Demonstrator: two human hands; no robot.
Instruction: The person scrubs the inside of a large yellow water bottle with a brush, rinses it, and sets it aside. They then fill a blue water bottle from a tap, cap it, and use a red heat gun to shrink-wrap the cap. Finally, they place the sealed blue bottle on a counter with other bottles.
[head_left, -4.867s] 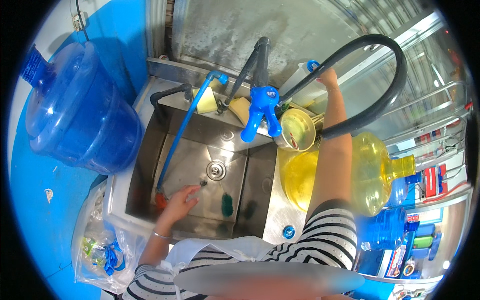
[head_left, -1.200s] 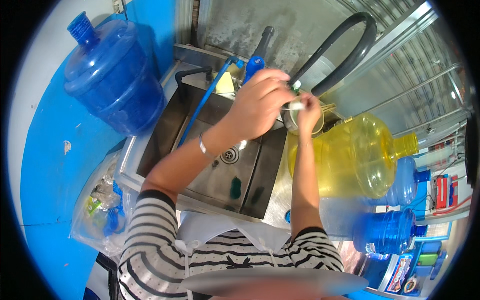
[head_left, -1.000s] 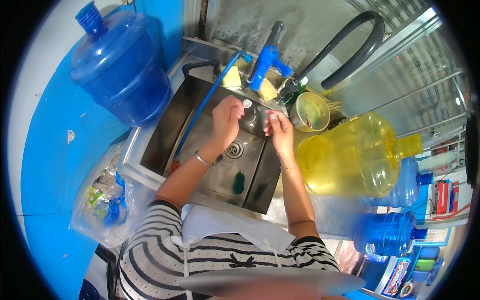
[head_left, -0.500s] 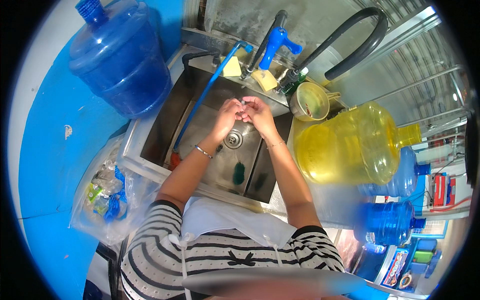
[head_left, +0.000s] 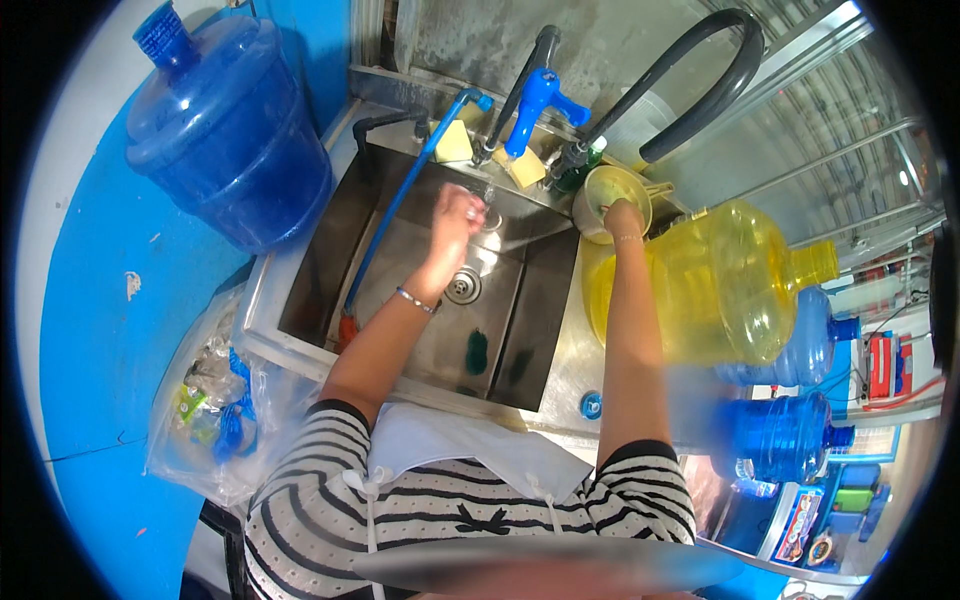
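Over the far part of the steel sink (head_left: 400, 335), my left hand (head_left: 458, 215) is curled closed and slightly blurred. Whatever lies in its fingers is too small to make out. Just beyond it is a tap with a blue handle (head_left: 538, 105). My right hand (head_left: 624, 216) reaches into a beige dipper (head_left: 590, 190) beside the sink's far right corner. The dipper's rim and the hand itself hide those fingertips. Below my left hand, the round drain (head_left: 463, 286) and a dark green pad (head_left: 477, 352) show on the sink floor.
Yellow sponges (head_left: 452, 142) and a green bottle (head_left: 576, 178) line the back ledge. A blue pipe (head_left: 400, 215) slants into the sink. Large jugs flank it: blue (head_left: 235, 140) left, yellow (head_left: 715, 290) right. A blue cap (head_left: 591, 404) lies on the right counter; a clear bag (head_left: 215, 420) sits left.
My hands were together over the sink, pinching something small and whitish. Now they are apart: the right has moved right into the dipper, while the left has stayed over the sink and curled.
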